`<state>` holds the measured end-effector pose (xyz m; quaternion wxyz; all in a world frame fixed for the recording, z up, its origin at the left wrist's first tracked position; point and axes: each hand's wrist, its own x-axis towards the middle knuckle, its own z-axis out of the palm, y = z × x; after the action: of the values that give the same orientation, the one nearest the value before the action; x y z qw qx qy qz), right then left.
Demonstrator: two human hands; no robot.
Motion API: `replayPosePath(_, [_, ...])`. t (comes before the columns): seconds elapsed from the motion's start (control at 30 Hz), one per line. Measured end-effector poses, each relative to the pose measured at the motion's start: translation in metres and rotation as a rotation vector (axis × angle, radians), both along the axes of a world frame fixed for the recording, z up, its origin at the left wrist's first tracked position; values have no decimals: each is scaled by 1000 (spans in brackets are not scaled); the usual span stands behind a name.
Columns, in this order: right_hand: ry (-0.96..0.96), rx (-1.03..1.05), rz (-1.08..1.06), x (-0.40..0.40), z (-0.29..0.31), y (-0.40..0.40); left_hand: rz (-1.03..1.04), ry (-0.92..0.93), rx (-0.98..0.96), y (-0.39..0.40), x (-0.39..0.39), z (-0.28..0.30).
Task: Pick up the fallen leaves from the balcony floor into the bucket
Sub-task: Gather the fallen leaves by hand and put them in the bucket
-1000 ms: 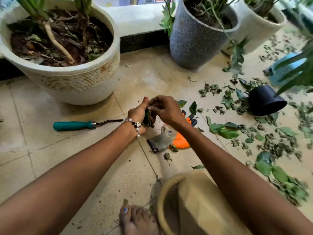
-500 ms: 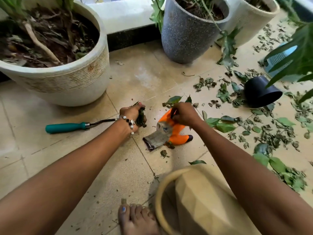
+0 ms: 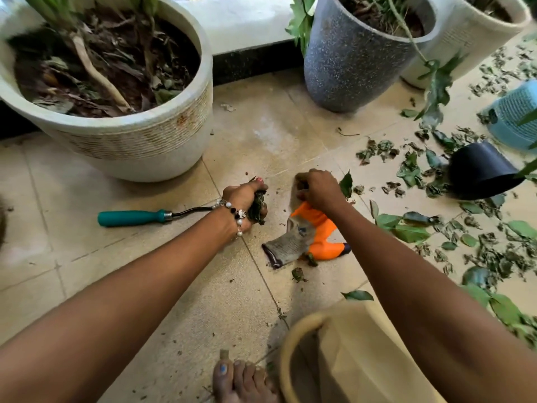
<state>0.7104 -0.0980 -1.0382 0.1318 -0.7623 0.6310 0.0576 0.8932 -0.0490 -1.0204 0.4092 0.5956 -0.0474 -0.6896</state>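
My left hand (image 3: 245, 200) grips a dark wad of gathered leaves (image 3: 258, 207) just above the tiled floor. My right hand (image 3: 318, 189) is curled with its knuckles up on the floor beyond an orange and grey glove (image 3: 312, 235); what its fingers hold is hidden. A green leaf (image 3: 346, 184) stands right beside it. Many green and dried fallen leaves (image 3: 406, 228) lie scattered over the floor to the right. The beige bucket (image 3: 293, 344) stands at the bottom, under my right forearm.
A teal-handled garden tool (image 3: 133, 218) lies left of my left hand. A large white planter (image 3: 139, 141) stands at the back left, a grey speckled pot (image 3: 348, 62) and a white pot (image 3: 465, 33) at the back right. A tipped black pot (image 3: 479, 170) and blue basket (image 3: 514, 117) lie right. My bare foot (image 3: 241, 382) is beside the bucket.
My right hand has moved off the glove to the floor just beyond it, near the upright leaf. My left hand has kept its wad of leaves and stayed nearly in place.
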Motion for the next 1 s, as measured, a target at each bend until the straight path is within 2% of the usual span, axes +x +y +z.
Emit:
replayPosePath(0.1, [26, -122, 35, 3, -2, 6, -9, 11, 4, -1, 0, -3])
replayPosePath(0.23, [-1, -111, 40, -6, 2, 2, -52, 8, -5, 2, 0, -1])
replayPosePath(0.3, [-173, -162, -21, -6, 9, 3, -63, -4, -16, 3, 1, 0])
replayPosePath(0.4, [-567, -226, -354, -5, 22, 5, -70, -32, -27, 5, -1, 0])
replayPosePath(0.47, [-704, -227, -531, -7, 30, 6, -75, -45, -29, 6, -3, 2])
replayPosePath(0.53, [-875, -174, -660, -8, 41, 10, -67, -58, -34, 7, -6, 3])
replayPosePath(0.6, [-1163, -42, -778, -1, 52, 17, -47, -61, -34, 7, -8, 2])
replayPosePath(0.67, [-1301, 50, -786, 13, 59, 26, -32, -45, -27, 7, -10, 2])
replayPosePath(0.77, [-1265, 77, -640, 46, 62, 42, -30, 11, -32, 6, -15, 6])
replayPosePath(0.83, [-1031, -52, -466, 67, 65, 54, -3, 115, -34, 4, -20, 8])
replayPosePath(0.9, [-784, -172, -227, 80, 67, 58, 94, 303, -46, 1, -21, 9])
replayPosePath(0.93, [-705, -146, -105, 81, 67, 56, 153, 337, -47, 1, -18, 10])
replayPosePath(1.0, [-578, 60, 98, 72, 65, 45, 191, 294, -50, -5, -7, 8])
